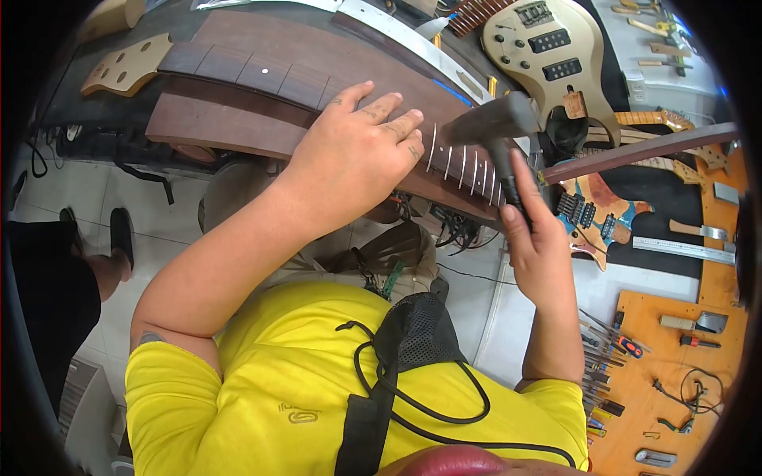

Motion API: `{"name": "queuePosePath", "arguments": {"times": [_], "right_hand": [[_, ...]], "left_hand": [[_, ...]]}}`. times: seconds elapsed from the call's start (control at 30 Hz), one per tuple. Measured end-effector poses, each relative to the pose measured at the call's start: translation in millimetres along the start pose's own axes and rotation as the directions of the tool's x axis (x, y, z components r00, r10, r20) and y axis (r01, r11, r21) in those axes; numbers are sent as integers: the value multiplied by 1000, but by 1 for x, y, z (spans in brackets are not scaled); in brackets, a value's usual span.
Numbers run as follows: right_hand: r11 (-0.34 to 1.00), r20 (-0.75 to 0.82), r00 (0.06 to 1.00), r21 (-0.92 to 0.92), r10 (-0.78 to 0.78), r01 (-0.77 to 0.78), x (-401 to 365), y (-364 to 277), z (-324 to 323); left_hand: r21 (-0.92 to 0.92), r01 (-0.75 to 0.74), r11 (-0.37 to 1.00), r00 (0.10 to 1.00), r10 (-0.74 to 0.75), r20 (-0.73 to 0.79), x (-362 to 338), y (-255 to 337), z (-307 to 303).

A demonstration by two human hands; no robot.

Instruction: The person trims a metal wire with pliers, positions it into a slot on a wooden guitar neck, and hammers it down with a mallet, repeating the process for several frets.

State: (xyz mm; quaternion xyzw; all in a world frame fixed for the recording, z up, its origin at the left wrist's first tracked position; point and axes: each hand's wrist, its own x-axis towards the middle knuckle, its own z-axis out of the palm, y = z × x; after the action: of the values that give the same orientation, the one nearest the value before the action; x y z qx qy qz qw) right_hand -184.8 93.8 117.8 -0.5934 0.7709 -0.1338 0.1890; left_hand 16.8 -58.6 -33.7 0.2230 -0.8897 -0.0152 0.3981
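A guitar neck with a dark fretboard (298, 82) and a pale headstock (127, 65) lies across the bench. My left hand (361, 147) rests on the fretboard at its middle, fingers spread and holding nothing. Right of it, several silvery frets (461, 167) cross the board, while thin slots show on the left part. My right hand (540, 238) is wrapped round the handle of a black mallet (500, 123). The mallet's head is over the fretted end; whether it touches the board cannot be told.
A gold guitar body (548, 51) lies at the back right, with a blue and brown guitar (599, 210) nearer. Hand tools lie on an orange board (675, 365) at the right. A long metal straightedge (409, 47) lies behind the neck. Another person's foot (121, 238) shows at left.
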Motion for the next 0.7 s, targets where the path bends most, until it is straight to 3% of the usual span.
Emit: {"name": "queuePosePath", "arguments": {"times": [0.03, 0.07, 0.13, 0.17, 0.27, 0.33, 0.4, 0.43, 0.47, 0.57, 0.63, 0.67, 0.7], "right_hand": [[997, -100, 994, 66, -41, 48, -2, 7, 4], [997, -90, 995, 64, -39, 45, -1, 11, 10], [963, -195, 945, -108, -264, 247, -1, 14, 21], [979, -24, 988, -141, -154, 149, -4, 11, 19], [989, 7, 993, -84, -118, 119, -7, 2, 6], [999, -37, 999, -4, -39, 39, -10, 7, 13], [985, -201, 969, 65, -145, 160, -11, 10, 24], [981, -30, 988, -127, -150, 145, -11, 10, 22], [999, 6, 999, -28, -45, 45, -14, 4, 25], [994, 29, 996, -54, -89, 91, -15, 5, 15], [992, -129, 991, 113, -33, 48, -21, 7, 17], [993, -124, 992, 114, -30, 44, -20, 8, 19], [996, -74, 994, 3, -86, 86, -19, 9, 23]], "left_hand": [[-1, 3, 1000, 1000, -3, 4, -1, 0, 0], [-5, 12, 1000, 1000, -12, 8, -2, 1, 1], [-8, 11, 1000, 1000, -11, -6, -1, 1, 1], [-11, 8, 1000, 1000, -8, -5, -1, 1, 1], [5, 8, 1000, 1000, -8, -4, 0, -1, 1], [-4, 7, 1000, 1000, -7, 2, -1, 0, 0], [-11, 12, 1000, 1000, -12, 7, -3, 1, 0], [-9, 9, 1000, 1000, -9, 4, -1, 0, -1], [-9, 3, 1000, 1000, -3, 3, -1, 0, -1], [2, 9, 1000, 1000, -9, -1, 0, 0, -1], [-8, 10, 1000, 1000, -10, -3, -1, 0, -1], [-11, 13, 1000, 1000, -13, 0, -3, 1, -1], [-10, 13, 1000, 1000, -13, 1, -2, 1, -2]]}}
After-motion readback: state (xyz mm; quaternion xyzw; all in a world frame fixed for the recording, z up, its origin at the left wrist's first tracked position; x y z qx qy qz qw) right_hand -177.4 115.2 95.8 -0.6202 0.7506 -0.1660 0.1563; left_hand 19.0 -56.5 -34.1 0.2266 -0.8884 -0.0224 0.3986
